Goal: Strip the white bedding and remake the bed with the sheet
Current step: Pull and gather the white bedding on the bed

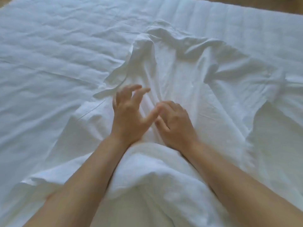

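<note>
Two bare hands are held out over the middle of the bed [49, 46], close together, thumbs nearly touching. The left hand [129, 115] is open, fingers spread and curled, lifted just above the cloth. The right hand [175, 122] is laid palm down on the sheet [172, 66], fingers bent; whether a fold is pinched cannot be told. The sheet is bunched in white ridges under and beyond both hands, spreading right and towards the viewer.
</note>
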`<state>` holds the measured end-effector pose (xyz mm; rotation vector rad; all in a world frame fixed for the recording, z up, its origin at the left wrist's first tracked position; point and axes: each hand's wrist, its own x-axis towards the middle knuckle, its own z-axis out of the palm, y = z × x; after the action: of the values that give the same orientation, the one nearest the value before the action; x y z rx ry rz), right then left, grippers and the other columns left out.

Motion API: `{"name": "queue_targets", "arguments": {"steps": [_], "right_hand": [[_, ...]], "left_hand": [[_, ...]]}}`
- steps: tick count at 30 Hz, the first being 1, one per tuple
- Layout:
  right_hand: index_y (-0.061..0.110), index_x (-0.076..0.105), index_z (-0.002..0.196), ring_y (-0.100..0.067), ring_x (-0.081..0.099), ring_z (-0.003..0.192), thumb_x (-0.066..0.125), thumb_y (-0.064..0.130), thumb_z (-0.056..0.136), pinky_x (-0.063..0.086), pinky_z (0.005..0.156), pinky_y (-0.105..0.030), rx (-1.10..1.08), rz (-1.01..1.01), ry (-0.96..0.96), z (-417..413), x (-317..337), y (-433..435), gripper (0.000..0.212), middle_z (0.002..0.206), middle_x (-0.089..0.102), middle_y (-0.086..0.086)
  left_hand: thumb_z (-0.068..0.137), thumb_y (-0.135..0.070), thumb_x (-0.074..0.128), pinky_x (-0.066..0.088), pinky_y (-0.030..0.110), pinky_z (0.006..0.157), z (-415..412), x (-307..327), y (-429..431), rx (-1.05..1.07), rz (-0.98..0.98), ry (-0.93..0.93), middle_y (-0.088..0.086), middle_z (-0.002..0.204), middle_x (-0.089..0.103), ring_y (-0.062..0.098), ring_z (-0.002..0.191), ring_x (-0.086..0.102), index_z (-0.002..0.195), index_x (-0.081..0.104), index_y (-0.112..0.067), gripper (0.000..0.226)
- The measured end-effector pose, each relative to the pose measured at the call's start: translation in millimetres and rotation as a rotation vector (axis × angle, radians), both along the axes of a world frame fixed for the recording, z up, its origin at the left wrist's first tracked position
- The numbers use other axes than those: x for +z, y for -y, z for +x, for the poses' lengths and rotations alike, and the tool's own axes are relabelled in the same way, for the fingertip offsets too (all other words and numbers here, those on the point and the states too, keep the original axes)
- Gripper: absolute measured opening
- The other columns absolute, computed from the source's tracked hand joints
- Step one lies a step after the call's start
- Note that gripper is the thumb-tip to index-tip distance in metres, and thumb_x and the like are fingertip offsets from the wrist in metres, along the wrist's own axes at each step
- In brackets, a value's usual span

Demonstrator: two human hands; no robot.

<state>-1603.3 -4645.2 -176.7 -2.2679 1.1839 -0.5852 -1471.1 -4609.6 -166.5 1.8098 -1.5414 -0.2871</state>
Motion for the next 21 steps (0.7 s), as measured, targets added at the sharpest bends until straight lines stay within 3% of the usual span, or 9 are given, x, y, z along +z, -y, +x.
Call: {"name": "queue_targets", "arguments": {"steps": [3,6,8,11,13,15,18,19,21], "right_hand": [[0.01,0.063,0.116,-0.027,0.05,0.12,0.036,0.05,0.082,0.029,0.1,-0.034,0.107,0.132,-0.193,-57,23,-52,0.059,0.129,0.057,-0.007],[0.026,0.052,0.129,-0.018,0.035,0.13,0.018,0.081,0.068,0.017,0.104,-0.034,0.183,0.163,-0.576,-106,52,-66,0.088,0.141,0.045,0.003],[0.033,0.045,0.131,-0.014,0.033,0.131,0.013,0.096,0.053,0.009,0.106,-0.035,0.246,0.181,-0.771,-133,67,-70,0.105,0.139,0.043,0.008],[0.036,0.031,0.14,-0.011,0.034,0.133,0.021,0.102,0.039,0.0,0.113,-0.041,0.284,0.457,-0.954,-157,90,-83,0.121,0.138,0.044,0.012],[0.033,0.044,0.132,-0.017,0.046,0.125,0.044,0.093,0.052,0.021,0.11,-0.036,0.29,0.614,-0.996,-156,101,-105,0.1,0.124,0.058,0.008],[0.024,0.062,0.103,-0.018,0.062,0.097,0.058,0.068,0.071,0.048,0.085,-0.03,0.34,0.728,-0.907,-145,113,-141,0.055,0.097,0.067,0.005],[0.025,0.057,0.07,-0.001,0.055,0.055,0.054,0.05,0.08,0.04,0.047,-0.015,0.244,0.921,-0.555,-119,129,-218,0.027,0.058,0.058,0.015],[0.03,0.059,0.07,0.002,0.052,0.052,0.054,0.047,0.082,0.037,0.045,-0.012,0.123,0.979,-0.37,-109,134,-245,0.021,0.056,0.057,0.018],[0.038,0.065,0.087,0.007,0.059,0.071,0.056,0.041,0.085,0.046,0.064,-0.011,-0.23,1.061,0.053,-92,136,-300,0.009,0.074,0.066,0.022]], "left_hand": [[0.07,-0.074,0.051,0.035,0.048,0.103,-45,20,-98,-0.32,0.237,-0.178,-0.018,0.113,0.059,0.003,0.109,0.052,0.124,0.058,-0.026,0.073],[0.066,-0.063,0.068,0.034,0.037,0.096,-59,31,-136,-0.35,0.49,0.092,-0.003,0.116,0.063,0.019,0.105,0.058,0.14,0.042,-0.019,0.09],[0.075,-0.045,0.067,0.035,0.032,0.088,-59,43,-138,-0.362,0.564,0.16,-0.005,0.11,0.066,0.022,0.101,0.06,0.134,0.047,-0.029,0.064],[0.067,-0.046,0.053,0.045,0.031,0.07,-49,64,-149,-0.404,0.688,-0.015,-0.013,0.078,0.066,0.012,0.076,0.061,0.094,0.061,-0.043,0.028],[0.06,-0.047,0.054,0.046,0.03,0.06,-32,78,-157,-0.392,0.865,-0.14,-0.014,0.064,0.061,0.005,0.063,0.058,0.076,0.061,-0.036,0.021],[0.06,-0.051,0.054,0.048,0.033,0.068,-21,89,-170,-0.326,0.954,-0.065,-0.011,0.07,0.064,0.011,0.074,0.061,0.077,0.063,-0.027,0.031],[0.08,-0.041,0.061,0.034,0.043,0.1,-37,88,-221,-0.031,0.638,0.284,0.005,0.117,0.061,0.029,0.113,0.05,0.12,0.06,-0.019,0.046],[0.084,-0.032,0.064,0.028,0.044,0.104,-49,91,-247,0.134,0.538,0.188,0.009,0.126,0.054,0.029,0.119,0.043,0.131,0.052,-0.015,0.052],[0.085,-0.034,0.065,0.028,0.035,0.104,-75,105,-301,0.446,0.548,-0.281,0.006,0.139,0.043,0.018,0.125,0.035,0.14,0.039,-0.014,0.065]]}}
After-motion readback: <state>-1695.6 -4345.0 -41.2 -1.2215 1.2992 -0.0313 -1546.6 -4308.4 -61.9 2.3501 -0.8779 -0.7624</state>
